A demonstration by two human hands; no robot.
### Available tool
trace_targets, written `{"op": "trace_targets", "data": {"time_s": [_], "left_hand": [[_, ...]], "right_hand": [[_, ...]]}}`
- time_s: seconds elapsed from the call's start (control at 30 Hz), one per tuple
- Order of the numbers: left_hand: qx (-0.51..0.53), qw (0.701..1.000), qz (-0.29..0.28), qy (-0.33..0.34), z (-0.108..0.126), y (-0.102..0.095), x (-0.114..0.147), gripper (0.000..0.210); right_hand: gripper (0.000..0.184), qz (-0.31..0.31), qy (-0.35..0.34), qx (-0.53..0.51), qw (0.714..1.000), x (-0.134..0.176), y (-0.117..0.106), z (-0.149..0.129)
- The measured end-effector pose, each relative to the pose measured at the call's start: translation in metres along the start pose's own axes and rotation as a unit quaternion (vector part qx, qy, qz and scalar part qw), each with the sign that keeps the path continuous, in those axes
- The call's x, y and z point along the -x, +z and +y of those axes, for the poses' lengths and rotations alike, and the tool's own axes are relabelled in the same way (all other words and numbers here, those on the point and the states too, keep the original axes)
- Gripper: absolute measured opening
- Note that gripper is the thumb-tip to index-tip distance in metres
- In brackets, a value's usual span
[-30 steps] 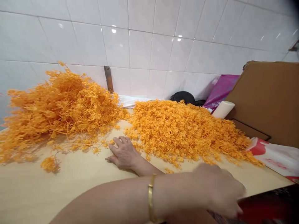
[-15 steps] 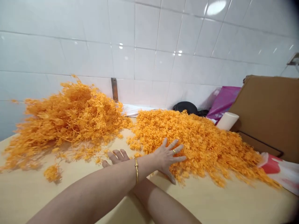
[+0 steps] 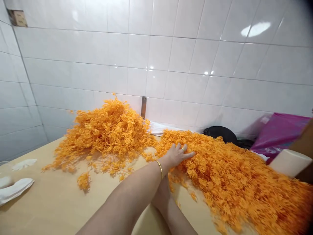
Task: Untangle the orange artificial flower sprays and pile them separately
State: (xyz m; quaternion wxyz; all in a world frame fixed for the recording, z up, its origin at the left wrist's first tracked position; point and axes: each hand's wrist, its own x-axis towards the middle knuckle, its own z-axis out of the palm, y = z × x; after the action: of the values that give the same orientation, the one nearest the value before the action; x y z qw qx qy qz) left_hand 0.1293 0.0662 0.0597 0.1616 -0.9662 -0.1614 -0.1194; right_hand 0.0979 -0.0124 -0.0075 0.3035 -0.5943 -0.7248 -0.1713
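Two heaps of feathery orange foliage sprigs lie on the pale tabletop (image 3: 56,209): a taller left heap (image 3: 107,133) and a long, wide right heap (image 3: 234,176). My forearms cross, the left over the right. Wearing a ring and a gold bracelet, my left hand (image 3: 176,154) rests at the near left edge of the right heap. Its fingers are spread among the sprigs, holding nothing I can see. Behind the left forearm, my right hand (image 3: 163,189) shows only near the wrist; its fingers are hidden. A loose sprig (image 3: 83,181) lies before the left heap.
White tiled wall (image 3: 97,45) closes the back, with a metal strip (image 3: 143,107) against it. A black round object (image 3: 220,133), a purple bag (image 3: 278,135), a white roll (image 3: 290,162) and a brown box (image 3: 303,143) stand right. White cloth-like items (image 3: 17,191) lie left.
The view has swung left, showing the wall corner and white items. My left fingers have sunk further into the right heap's edge; my right fingers, visible before, are now behind the left forearm.
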Motion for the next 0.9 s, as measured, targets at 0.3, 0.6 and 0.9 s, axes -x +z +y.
{"op": "trace_targets", "data": {"time_s": [0.3, 0.6, 0.9], "left_hand": [[0.234, 0.952, -0.197, 0.002, -0.003, -0.050, 0.022, 0.093], [0.211, 0.958, -0.046, -0.186, -0.033, -0.055, 0.134, 0.050], [0.179, 0.942, -0.046, -0.280, 0.015, 0.004, 0.171, 0.077]], "right_hand": [[0.032, -0.100, 0.035, 0.093, 0.990, -0.001, -0.004, -0.001], [0.027, -0.084, 0.107, 0.150, 0.979, -0.006, -0.010, 0.009], [0.024, -0.042, 0.161, 0.143, 0.976, -0.009, -0.009, 0.032]]}}
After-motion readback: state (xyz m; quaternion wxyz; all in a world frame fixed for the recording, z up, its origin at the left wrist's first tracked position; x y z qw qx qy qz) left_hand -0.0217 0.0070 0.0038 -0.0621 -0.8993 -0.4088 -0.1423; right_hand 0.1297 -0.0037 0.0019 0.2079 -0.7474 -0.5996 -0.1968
